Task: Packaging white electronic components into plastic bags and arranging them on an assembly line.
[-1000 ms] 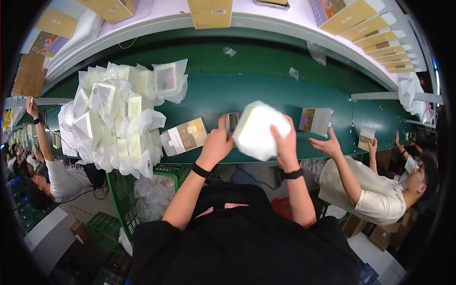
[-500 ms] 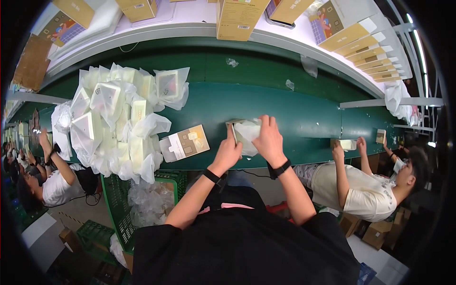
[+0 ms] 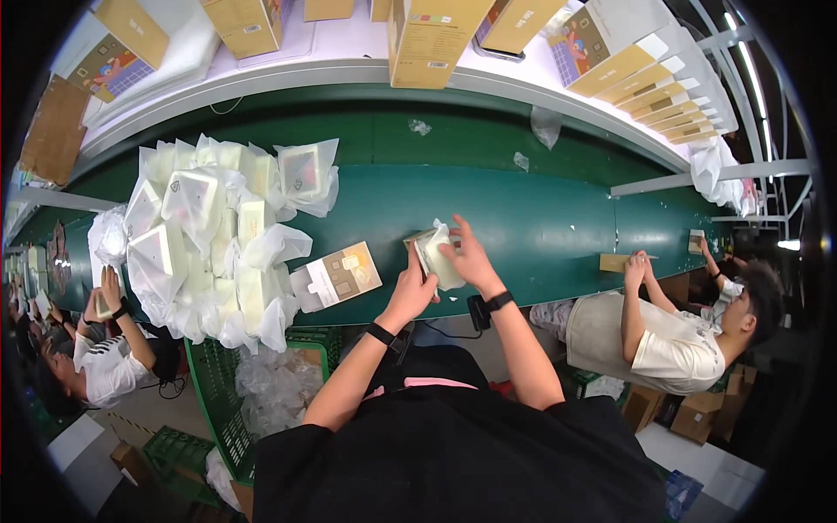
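Above the green table, my left hand grips a pale box in a translucent white plastic bag, thumb in front and fingers behind. My right hand is at the right side of this bagged box, its fingers spread and the fingertips at the plastic. To the left of my left hand lies a flat printed box in brown, white and grey. Farther left is a large heap of similar pale boxes in translucent bags.
A white shelf holding yellow-brown cartons runs along the far side. Below the heap stands a green crate with crumpled clear plastic. Co-workers sit at right and left. Plastic scraps lie on the table's far part.
My right hand has loosened from the bag's upper end, its fingers now spread. The plastic sits closer around the box. The co-worker at right has brought both hands together on a box.
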Demonstrator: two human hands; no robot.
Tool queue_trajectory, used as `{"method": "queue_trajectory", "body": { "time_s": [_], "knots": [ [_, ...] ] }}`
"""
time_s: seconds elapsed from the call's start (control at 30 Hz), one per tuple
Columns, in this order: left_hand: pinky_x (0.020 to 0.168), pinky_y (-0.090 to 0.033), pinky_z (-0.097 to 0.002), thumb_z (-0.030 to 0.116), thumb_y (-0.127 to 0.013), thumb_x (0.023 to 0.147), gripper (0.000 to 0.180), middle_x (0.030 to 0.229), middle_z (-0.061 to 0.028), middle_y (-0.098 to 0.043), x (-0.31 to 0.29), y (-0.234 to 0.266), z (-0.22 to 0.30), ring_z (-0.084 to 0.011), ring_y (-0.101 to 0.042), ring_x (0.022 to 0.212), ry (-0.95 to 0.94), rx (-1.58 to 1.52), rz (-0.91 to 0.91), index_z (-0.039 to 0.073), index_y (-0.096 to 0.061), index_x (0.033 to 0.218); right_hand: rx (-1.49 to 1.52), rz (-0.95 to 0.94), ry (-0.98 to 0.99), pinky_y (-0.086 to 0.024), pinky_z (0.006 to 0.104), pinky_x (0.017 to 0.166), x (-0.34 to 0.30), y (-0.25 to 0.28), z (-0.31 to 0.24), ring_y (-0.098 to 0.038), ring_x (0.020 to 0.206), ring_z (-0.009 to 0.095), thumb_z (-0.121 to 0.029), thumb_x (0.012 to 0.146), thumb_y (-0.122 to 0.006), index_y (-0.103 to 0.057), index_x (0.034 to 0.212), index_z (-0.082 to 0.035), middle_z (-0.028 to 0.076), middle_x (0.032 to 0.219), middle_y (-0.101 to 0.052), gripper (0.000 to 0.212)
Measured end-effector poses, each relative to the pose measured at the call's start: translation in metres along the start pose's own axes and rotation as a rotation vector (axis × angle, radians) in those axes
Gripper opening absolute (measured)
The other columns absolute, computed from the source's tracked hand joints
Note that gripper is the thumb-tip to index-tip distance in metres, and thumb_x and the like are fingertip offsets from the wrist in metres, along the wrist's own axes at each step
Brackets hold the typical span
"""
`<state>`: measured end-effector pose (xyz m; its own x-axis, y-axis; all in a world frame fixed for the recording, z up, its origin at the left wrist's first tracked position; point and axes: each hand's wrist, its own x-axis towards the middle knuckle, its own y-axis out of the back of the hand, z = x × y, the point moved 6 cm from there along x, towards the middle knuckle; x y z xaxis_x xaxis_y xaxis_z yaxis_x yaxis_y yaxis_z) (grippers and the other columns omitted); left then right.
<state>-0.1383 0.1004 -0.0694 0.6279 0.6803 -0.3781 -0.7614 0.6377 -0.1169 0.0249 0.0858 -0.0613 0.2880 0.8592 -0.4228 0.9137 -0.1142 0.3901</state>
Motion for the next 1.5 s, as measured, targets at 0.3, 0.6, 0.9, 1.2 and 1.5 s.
{"method": "queue_trajectory", "body": {
  "time_s": [0.3,0.6,0.9,1.2,1.5],
  "knots": [
    [0.067,-0.066,-0.0388,0.004,-0.045,0.1,0.071,0.12,-0.0197,-0.065,0.01,-0.011,0.005,-0.0248,-0.072,0.088,0.033,-0.044,-0.04,0.004,-0.013,0.162,-0.23,0.12,0.04,-0.047,0.0476,0.108,0.012,-0.015,0.034,-0.06,0.126,0.046,-0.024,0.094,-0.069,-0.035,0.154,0.004,0.033,0.14,-0.056,0.074],
    [0.082,-0.057,-0.0442,0.016,-0.05,0.099,0.076,0.11,-0.0269,-0.069,0.091,-0.158,0.015,-0.0351,-0.072,0.085,-0.054,0.224,-0.353,-0.002,-0.011,0.162,-0.528,0.179,-0.011,-0.046,0.0515,0.11,-0.085,0.104,0.041,-0.043,0.139,0.05,-0.015,0.076,-0.085,-0.024,0.163,-0.015,0.031,0.157,-0.033,0.107],
    [0.098,-0.049,-0.0447,0.013,-0.064,0.089,0.029,0.112,-0.0176,-0.067,0.069,-0.009,0.046,-0.036,-0.062,0.11,-0.355,0.587,0.25,0.003,-0.067,0.116,-0.792,0.64,-0.17,-0.049,0.0532,0.099,-0.067,0.183,0.095,-0.049,0.131,0.046,-0.023,0.088,-0.078,-0.039,0.156,-0.013,0.028,0.151,-0.041,0.079],
    [0.08,-0.053,-0.0499,0.015,-0.07,0.088,0.036,0.093,-0.0185,-0.071,-0.089,0.189,-0.131,-0.0382,-0.07,0.091,0.291,0.422,0.866,0.002,-0.061,0.12,-0.31,0.564,0.465,-0.05,0.0409,0.091,-0.081,0.071,-0.083,-0.062,0.105,0.032,-0.006,0.089,-0.067,-0.064,0.124,-0.001,0.016,0.121,-0.066,0.035],
    [0.062,-0.058,-0.0514,0.013,-0.068,0.087,0.024,0.077,-0.0208,-0.07,-0.035,0.068,0.007,-0.0394,-0.072,0.073,-0.026,0.962,0.521,0.001,-0.052,0.101,-0.231,-0.04,0.321,-0.051,0.0447,0.102,0.159,-0.16,-0.098,-0.062,0.114,0.039,-0.017,0.081,-0.077,-0.059,0.125,0.002,0.023,0.123,-0.063,0.051]
  ]
}}
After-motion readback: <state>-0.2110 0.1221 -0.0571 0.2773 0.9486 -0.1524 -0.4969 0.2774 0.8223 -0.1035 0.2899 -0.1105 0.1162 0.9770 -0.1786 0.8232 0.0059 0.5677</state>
